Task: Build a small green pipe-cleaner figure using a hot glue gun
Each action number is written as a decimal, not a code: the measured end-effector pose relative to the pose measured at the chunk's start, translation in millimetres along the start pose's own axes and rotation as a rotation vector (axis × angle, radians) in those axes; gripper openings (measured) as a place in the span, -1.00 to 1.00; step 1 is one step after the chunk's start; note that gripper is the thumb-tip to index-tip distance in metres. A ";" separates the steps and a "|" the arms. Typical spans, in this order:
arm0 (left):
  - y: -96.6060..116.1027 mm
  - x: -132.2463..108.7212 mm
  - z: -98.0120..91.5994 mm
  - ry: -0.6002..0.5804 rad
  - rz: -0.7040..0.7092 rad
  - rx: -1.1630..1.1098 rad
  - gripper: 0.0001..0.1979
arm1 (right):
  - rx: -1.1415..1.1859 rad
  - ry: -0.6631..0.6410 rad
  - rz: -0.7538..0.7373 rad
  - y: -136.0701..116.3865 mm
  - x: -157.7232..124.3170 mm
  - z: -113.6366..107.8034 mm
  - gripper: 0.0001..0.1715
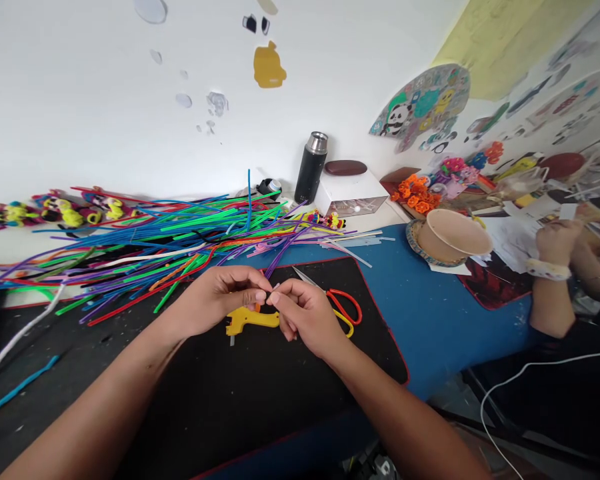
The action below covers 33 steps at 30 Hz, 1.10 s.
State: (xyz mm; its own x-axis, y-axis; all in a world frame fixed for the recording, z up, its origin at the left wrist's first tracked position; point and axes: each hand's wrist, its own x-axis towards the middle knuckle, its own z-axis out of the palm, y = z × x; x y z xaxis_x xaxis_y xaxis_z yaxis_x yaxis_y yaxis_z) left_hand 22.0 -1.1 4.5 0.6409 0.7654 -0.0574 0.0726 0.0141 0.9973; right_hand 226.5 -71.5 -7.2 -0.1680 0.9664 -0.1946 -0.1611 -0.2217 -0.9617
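My left hand and my right hand meet fingertip to fingertip above the black mat. Each has thumb and fingers pinched together on something small and dark, mostly hidden by the fingertips; I cannot make out what it is. Below and behind the hands lies a yellow glue gun on the mat. Just right of my right hand are scissors with red and yellow handles, partly covered by that hand. A big pile of colourful pipe cleaners spreads behind my left hand.
Finished pipe-cleaner figures lie at the back left. A black thermos stands by a white box near the wall. Right of them are a beige bowl and orange flowers. Another person's hand is at the far right.
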 end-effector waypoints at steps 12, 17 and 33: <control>0.9 0.1 1.7 0.001 -0.009 -0.027 -0.72 | 0.069 0.024 0.017 2.7 -0.4 0.2 -0.66; 5.4 -0.6 2.1 0.003 -0.022 -0.020 -0.74 | 0.109 0.011 0.018 3.1 -1.3 -0.2 -0.64; 10.4 -0.8 -2.6 -0.055 -0.065 0.071 -0.66 | 0.149 0.007 0.021 7.2 -1.0 -0.2 -0.55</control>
State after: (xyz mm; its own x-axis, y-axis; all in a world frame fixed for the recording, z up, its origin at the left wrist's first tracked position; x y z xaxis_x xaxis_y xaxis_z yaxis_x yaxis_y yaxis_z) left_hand 20.3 0.1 15.1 0.6740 0.7279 -0.1263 0.1678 0.0157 0.9857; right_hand 225.8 -74.0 -13.9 -0.1661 0.9621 -0.2165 -0.2999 -0.2584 -0.9183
